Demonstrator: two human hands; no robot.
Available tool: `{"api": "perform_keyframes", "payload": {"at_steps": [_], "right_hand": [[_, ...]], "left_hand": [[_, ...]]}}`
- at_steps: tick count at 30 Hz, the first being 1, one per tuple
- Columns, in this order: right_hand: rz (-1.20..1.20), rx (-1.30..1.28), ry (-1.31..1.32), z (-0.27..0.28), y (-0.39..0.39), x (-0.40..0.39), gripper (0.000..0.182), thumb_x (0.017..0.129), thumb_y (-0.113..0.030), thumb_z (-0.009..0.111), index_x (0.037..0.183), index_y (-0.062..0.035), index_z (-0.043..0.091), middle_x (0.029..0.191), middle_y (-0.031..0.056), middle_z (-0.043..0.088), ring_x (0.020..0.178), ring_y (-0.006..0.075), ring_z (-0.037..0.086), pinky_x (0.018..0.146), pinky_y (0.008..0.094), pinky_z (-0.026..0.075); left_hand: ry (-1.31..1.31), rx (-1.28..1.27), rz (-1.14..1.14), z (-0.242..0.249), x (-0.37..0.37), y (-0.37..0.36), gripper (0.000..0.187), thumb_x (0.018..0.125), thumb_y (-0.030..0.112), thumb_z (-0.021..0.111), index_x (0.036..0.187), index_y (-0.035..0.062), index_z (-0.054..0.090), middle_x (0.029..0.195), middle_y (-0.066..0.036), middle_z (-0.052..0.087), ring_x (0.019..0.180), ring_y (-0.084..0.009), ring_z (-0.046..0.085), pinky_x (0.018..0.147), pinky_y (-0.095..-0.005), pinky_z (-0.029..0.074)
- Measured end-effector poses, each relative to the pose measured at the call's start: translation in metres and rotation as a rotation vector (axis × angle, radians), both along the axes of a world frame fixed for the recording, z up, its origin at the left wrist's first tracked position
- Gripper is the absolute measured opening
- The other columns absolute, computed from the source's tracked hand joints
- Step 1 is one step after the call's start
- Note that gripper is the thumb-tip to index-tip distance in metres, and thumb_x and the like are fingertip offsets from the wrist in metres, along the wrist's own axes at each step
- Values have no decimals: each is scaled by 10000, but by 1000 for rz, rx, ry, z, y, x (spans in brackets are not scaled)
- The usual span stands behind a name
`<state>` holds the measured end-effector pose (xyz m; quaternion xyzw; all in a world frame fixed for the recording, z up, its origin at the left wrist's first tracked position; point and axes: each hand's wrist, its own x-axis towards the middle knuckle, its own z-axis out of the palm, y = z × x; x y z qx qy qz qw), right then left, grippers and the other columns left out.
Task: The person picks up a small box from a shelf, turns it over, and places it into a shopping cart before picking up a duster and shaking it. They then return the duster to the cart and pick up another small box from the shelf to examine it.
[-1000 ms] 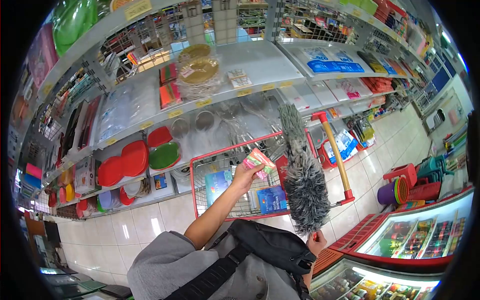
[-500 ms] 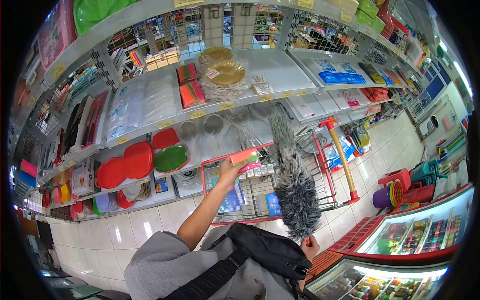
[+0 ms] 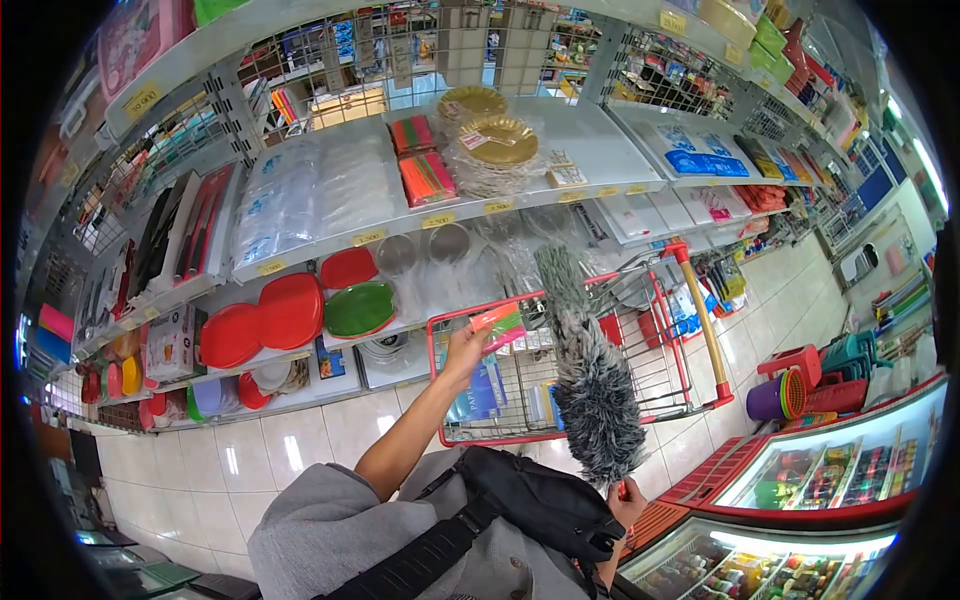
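Left grip (image 3: 464,350): narrow, pinching a neon pink, orange and green packet (image 3: 506,328)
Packet: over the wire shopping cart (image 3: 510,440), near its 10 o'clock corner
Right grip (image 3: 627,502): closed round the handle (image 3: 621,491) of a grey fluffy duster (image 3: 597,395)
Duster: slanting across the cart toward 11 o'clock
Gold plates (image 3: 502,147): on the grey shelf (image 3: 600,140), 12 o'clock from the packet

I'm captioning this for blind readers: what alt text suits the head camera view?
A left hand holds a pink, orange and green packet over a red-rimmed wire shopping cart, while the right hand grips a fluffy grey duster. Beyond, a store shelf carries gold plates.
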<state>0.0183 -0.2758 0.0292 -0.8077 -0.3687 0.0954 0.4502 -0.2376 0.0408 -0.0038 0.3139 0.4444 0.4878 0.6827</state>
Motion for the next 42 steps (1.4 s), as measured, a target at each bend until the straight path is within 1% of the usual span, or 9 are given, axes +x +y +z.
{"api": "perform_keyframes", "payload": {"at_steps": [3,5,8,16,19,24,28,36,42], "right_hand": [[23,-17,-13,-4,-1,7,217,716,-19,663,909,76,642,567,25,507,515,45,430,466,219,357],[38,-18,-22,-3,1,9,227,708,-19,670,913,76,646,569,34,522,510,46,440,465,221,365],[69,-63,-74,14,3,6,240,692,-16,682,913,72,653,572,37,541,494,59,450,463,225,377],[123,-153,-162,30,1,7,248,672,-51,692,903,36,671,609,95,611,514,111,570,515,234,448],[126,-87,-203,31,3,6,237,683,-47,668,898,54,657,537,36,518,469,50,460,456,215,371],[103,-99,-189,28,-3,8,240,675,-51,680,896,41,665,587,75,575,492,102,526,483,239,414],[110,-148,-240,39,-4,7,260,656,-68,706,899,20,676,664,128,645,521,180,607,514,275,468],[218,-186,-462,66,8,-1,244,655,-120,735,873,-20,687,655,103,639,513,226,599,490,313,456],[286,-238,-457,78,10,0,243,666,-149,732,881,-44,690,627,92,621,497,233,583,474,328,435]], "left_hand": [[5,-29,-26,16,-10,-1,225,919,210,576,1036,22,618,812,8,584,662,-34,483,557,-214,400],[-114,3,-25,39,-12,-5,254,938,216,537,1064,3,595,927,-46,625,799,-90,593,710,-249,521],[-101,-36,-32,38,-19,-2,269,952,207,504,1095,-11,568,1046,-97,621,937,-164,619,865,-321,532],[-172,-44,52,37,-24,1,232,933,131,501,1111,-8,550,1082,-96,601,957,-182,611,856,-338,529],[-169,-95,84,51,-24,-1,242,935,143,496,1123,-4,535,1091,-100,603,974,-189,611,863,-352,523],[-284,-93,53,31,-24,4,280,951,205,485,1140,2,522,1112,-109,602,998,-198,613,869,-367,518],[-377,-87,33,21,-25,7,368,978,294,408,1171,-2,512,1152,-117,588,1062,-222,583,941,-386,462],[-540,-57,-38,32,-23,4,572,979,460,318,1270,-18,435,1314,-129,483,1223,-237,448,1067,-382,308],[-606,-83,-7,44,-31,2,949,847,749,175,1342,-39,361,1350,-138,454,1249,-247,424,1075,-382,277]]}}
